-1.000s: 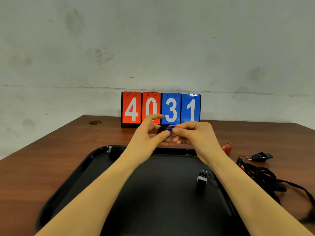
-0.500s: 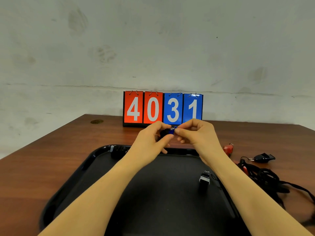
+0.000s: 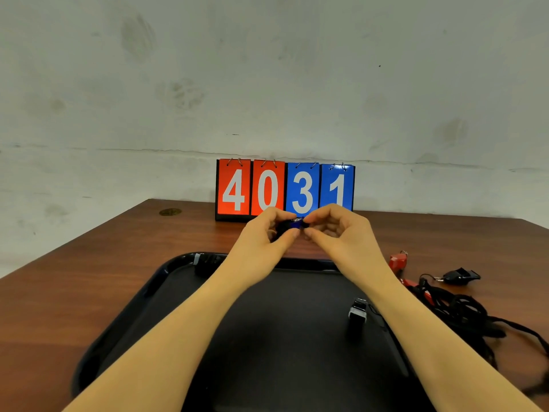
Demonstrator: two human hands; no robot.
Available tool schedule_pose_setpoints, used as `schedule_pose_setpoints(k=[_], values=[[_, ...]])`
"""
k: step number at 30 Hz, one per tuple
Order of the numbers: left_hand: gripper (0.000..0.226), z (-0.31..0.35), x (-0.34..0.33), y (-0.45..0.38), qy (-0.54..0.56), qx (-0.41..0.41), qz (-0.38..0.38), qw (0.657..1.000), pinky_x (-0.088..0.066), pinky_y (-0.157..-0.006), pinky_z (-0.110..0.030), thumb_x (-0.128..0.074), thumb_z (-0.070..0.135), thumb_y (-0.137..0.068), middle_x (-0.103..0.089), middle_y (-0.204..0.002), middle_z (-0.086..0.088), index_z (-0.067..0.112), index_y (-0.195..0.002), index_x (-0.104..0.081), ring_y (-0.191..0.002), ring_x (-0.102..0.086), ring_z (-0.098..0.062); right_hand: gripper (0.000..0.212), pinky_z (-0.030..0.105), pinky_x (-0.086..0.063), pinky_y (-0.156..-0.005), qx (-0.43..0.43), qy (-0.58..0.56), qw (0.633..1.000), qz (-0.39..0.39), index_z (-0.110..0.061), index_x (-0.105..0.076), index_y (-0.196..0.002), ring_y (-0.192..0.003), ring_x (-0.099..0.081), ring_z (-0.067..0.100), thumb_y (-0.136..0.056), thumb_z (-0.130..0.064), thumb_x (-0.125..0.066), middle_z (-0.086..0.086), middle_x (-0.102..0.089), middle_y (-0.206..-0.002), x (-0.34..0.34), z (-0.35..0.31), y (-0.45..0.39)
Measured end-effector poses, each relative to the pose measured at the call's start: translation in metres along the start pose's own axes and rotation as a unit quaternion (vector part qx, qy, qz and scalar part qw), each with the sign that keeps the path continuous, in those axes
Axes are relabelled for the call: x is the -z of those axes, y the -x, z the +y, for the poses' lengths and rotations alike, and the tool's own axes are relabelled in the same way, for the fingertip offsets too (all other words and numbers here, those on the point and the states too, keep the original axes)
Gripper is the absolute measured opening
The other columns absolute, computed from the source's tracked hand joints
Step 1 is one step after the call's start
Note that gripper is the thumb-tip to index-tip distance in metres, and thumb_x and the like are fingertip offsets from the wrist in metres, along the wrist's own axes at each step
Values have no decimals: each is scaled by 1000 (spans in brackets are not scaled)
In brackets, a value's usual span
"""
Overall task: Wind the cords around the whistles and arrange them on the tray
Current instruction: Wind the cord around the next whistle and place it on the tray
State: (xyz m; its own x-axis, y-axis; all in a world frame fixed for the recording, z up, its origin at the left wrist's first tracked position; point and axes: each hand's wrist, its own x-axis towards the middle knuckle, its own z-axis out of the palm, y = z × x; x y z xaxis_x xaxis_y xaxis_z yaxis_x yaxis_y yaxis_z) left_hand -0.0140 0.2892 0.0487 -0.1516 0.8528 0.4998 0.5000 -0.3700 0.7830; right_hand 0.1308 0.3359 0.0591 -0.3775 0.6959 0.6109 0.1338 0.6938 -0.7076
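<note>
Bare plaster wall (image 3: 267,69) fills the background, and below it a brown wooden table (image 3: 98,263) carries everything; a flip scoreboard (image 3: 284,188) showing 4031 stands at its far edge; a black tray (image 3: 166,281) takes up the near middle. On the tray, 1 wound whistle (image 3: 208,263) sits in the far left corner and another whistle (image 3: 357,312) lies toward the right edge; off the tray, near the table's right edge, a tangle of black cords (image 3: 463,316) trails from a black whistle (image 3: 459,275) and a red whistle (image 3: 397,260). Above the tray's far edge, the left hand (image 3: 261,242) pinches a blue whistle (image 3: 292,226) while the right hand (image 3: 335,230) nips something at its end, probably cord, too small to tell; if that pinch slackens, I judge the turns could spring loose or the whistle drop onto the table.
</note>
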Motion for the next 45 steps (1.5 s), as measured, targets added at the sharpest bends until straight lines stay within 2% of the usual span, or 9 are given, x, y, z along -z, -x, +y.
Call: schedule_pose_setpoints(k=[6, 9, 13, 15, 19, 26, 29, 33, 45], values=[[22, 3, 0, 1, 28, 12, -10, 999, -43, -51, -8, -56, 15, -89, -58, -93, 6, 16, -111, -53, -63, -56, -6, 24, 6, -47, -78, 29, 39, 999, -24, -27, -59, -85, -85, -59, -11, -84, -4, -63, -15, -61, -84, 2, 4, -1], [21, 2, 0, 0, 29, 17, -21, 999, -44, -53, -9, -56, 15, -90, -58, -98, 5, 16, -111, -53, -70, -57, -7, 13, 8, -47, -80, 99, 99, 990, 2, -16, -63, -85, -89, -59, 0, -83, -3, -64, -12, -59, -87, 1, 7, -2], [20, -3, -1, -1, 11, 24, -44, 999, -48, -86, -21, -55, 14, -90, -58, -113, 4, 18, -109, -51, -104, -55, -9, 9, 11, -47, -85, 146, 138, 979, -18, -8, -65, -88, -91, -59, 5, -83, -1, -63, -4, -61, -92, 1, 12, -2], [17, -4, -1, -2, 35, 46, -51, 997, -45, -95, -28, -53, 12, -91, -57, -116, 2, 17, -107, -50, -111, -53, -12, 8, 11, -47, -85, 146, 146, 978, -28, -8, -65, -89, -89, -59, 4, -83, -2, -63, -3, -63, -89, 1, 14, -3], [12, -3, -2, -4, 97, 59, -41, 993, -47, -86, -22, -48, 8, -93, -56, -110, 0, 14, -103, -49, -108, -52, -14, 7, 16, -49, -84, 162, 144, 976, -22, -8, -66, -86, -86, -61, 7, -81, -2, -66, 0, -65, -87, 1, 12, -4], [18, -3, -4, -6, 150, 89, 2, 985, -47, -80, -29, -48, 0, -86, -58, -95, -5, 17, -81, -49, -97, -53, -19, 7, 17, -48, -82, 199, 159, 966, -38, -6, -67, -83, -85, -58, 9, -79, -1, -68, 3, -66, -84, -3, 11, -2], [18, -2, -5, -5, 159, 84, 11, 984, -43, -66, -15, -49, 0, -88, -58, -96, -1, 17, -81, -49, -98, -54, -14, 7, 17, -48, -82, 195, 150, 969, -30, -7, -68, -83, -84, -59, 9, -79, -1, -67, 3, -66, -83, -3, 11, -1], [15, -2, -7, -4, 154, 78, 15, 985, -47, -71, -16, -52, 3, -89, -59, -107, -4, 17, -84, -51, -111, -54, -18, 6, 20, -50, -79, 157, 129, 979, -28, -7, -69, -82, -80, -60, 9, -78, -2, -69, 2, -66, -82, -2, 11, -3], [3, -7, -2, -3, 54, 63, -5, 997, -48, -81, -21, -55, 11, -89, -63, -101, -6, 11, -92, -55, -101, -59, -17, 24, 13, -50, -77, 16, 74, 994, -78, -32, -61, -78, -80, -62, 6, -76, -12, -73, -9, -66, -82, -1, 5, -1]])
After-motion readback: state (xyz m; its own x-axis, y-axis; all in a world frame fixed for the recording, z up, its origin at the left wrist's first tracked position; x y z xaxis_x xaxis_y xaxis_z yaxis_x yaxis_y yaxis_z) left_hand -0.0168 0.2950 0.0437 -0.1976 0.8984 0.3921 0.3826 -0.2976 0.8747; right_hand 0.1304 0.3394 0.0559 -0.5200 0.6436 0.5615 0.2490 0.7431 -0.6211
